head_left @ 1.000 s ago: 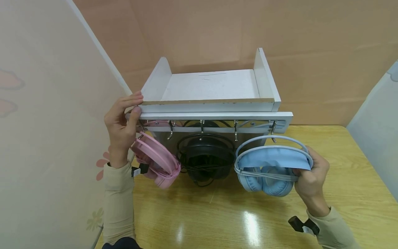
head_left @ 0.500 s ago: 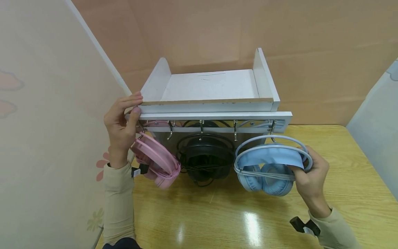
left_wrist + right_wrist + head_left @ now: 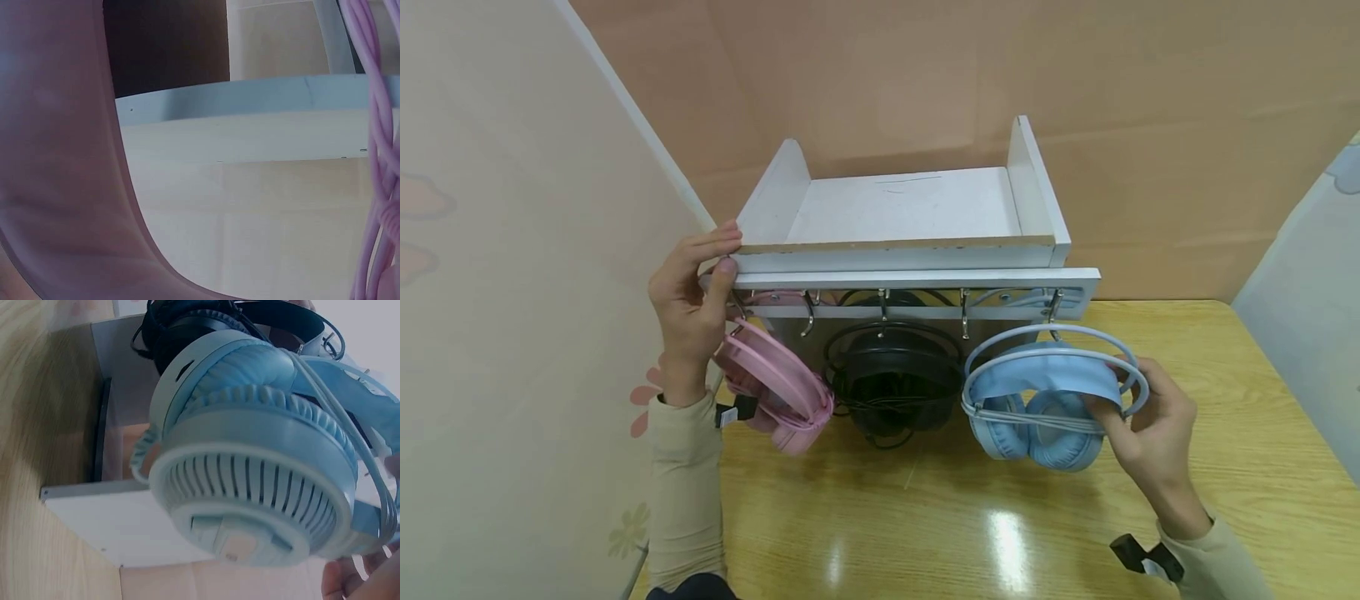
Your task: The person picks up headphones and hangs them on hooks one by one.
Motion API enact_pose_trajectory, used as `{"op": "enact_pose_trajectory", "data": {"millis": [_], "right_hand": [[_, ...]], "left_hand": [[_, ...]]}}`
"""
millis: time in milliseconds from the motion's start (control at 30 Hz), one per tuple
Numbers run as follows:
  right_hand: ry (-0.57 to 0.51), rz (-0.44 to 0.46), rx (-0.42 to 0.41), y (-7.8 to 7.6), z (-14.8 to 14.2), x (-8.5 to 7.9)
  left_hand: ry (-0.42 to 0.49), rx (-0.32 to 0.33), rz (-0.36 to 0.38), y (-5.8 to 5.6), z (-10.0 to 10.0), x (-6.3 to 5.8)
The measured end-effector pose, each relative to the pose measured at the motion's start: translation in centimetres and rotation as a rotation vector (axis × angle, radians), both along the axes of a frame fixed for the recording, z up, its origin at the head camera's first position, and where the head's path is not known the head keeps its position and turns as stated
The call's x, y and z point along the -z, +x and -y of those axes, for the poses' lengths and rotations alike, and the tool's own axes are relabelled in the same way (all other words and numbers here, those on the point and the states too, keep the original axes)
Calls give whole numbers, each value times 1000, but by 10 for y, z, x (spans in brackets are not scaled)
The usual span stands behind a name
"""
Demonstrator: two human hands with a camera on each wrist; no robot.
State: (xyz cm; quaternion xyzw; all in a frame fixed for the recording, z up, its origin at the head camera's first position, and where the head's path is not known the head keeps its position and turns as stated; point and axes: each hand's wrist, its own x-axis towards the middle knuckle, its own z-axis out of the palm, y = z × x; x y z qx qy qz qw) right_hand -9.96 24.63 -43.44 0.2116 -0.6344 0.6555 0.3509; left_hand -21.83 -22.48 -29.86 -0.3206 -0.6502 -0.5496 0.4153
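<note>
My left hand [image 3: 692, 292] grips the left end of a white hook rack [image 3: 895, 278], fingers over the top and thumb on the front rail. Below it, pink headphones [image 3: 775, 383] hang tilted; their band and cords [image 3: 380, 131] pass close in the left wrist view. At the rack's right end, my right hand [image 3: 1157, 425] holds the right side of the light blue headphones' [image 3: 1060, 429] band. Their padded strap lies just under the rightmost hook [image 3: 1055, 307], whose tip is partly hidden. The ribbed ear cup [image 3: 250, 481] fills the right wrist view.
Black headphones [image 3: 895, 375] hang from the middle hook. Two more metal hooks [image 3: 808, 317] stand on either side of it. The rack stands on a wooden table [image 3: 970, 517], with a brown backdrop [image 3: 925, 67] behind and a pale panel [image 3: 535, 333] at left.
The blue headphones have shifted slightly left, and their strap now sits higher against the rightmost hook. My right thumb and wrist have moved a little. My left hand keeps its hold.
</note>
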Motion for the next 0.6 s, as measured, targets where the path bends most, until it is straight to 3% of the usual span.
{"op": "enact_pose_trajectory", "data": {"millis": [200,367,433,600], "right_hand": [[108,24,-120,4,-13,3],[194,24,-194,5,-30,-5],[271,23,-152,6,-39,-12],[535,54,65,10,-66,-28]], "left_hand": [[-30,10,10,7,5,1],[-123,-21,33,13,16,3],[-178,-61,42,15,23,4],[-354,-199,63,18,44,8]]}}
